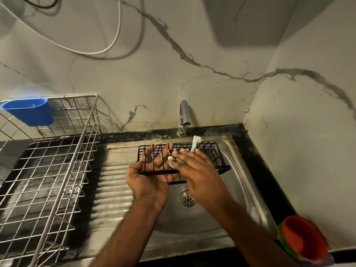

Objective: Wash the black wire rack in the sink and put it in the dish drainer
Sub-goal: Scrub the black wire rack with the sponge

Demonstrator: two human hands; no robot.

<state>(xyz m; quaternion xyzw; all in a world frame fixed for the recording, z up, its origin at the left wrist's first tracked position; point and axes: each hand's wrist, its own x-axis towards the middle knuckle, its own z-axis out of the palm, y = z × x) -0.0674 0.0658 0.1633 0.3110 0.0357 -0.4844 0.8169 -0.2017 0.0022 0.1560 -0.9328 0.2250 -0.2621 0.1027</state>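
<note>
The black wire rack point(213, 155) hangs above the steel sink point(237, 182), just under the tap point(184, 118), from which a thin stream of water falls. My left hand point(148, 176) grips the rack from below at its left end, fingers poking up through the wires. My right hand point(196, 168) lies on top of the rack and presses a pale, soapy scrubbing cloth point(195, 143) against the wires; part of the cloth sticks up behind the fingers. The steel wire dish drainer point(57, 170) stands on the counter to the left.
A blue plastic cup point(30, 111) hangs on the drainer's back rim. The sink's ribbed draining board point(113, 182) lies between drainer and basin, with the drain point(187, 199) below my hands. Stacked red and green bowls point(304, 241) sit at the counter's front right corner. Marble walls close the back and right.
</note>
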